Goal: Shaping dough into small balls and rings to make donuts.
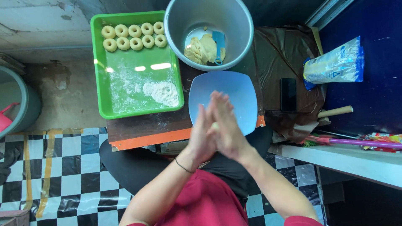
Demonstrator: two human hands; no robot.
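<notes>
The person's left hand (202,134) and right hand (226,125) are pressing flat against each other, palm to palm, fingers stretched out and pointing away from the body, and a small pale piece of dough (215,125) is showing in the gap between the palms, so both hands are clasping it rather than curling into fists. The hands are hovering over the near edge of a light blue, rounded-square plastic plate (234,94), which is lying on a dark wooden tabletop with an orange front edge (146,140). Just beyond the plate a large grey metal bucket (228,19) is holding a lump of cream-coloured dough (203,49) and a blue plastic scraper (219,44). To the left a green rectangular plastic tray (98,62) is carrying two rows of ring-shaped dough pieces (134,36) along its far side and a heap of white flour (161,93) near its front corner. To the right a black phone (288,94) is lying on brown plastic sheeting (280,54), near a clear bag with blue print (335,65).
</notes>
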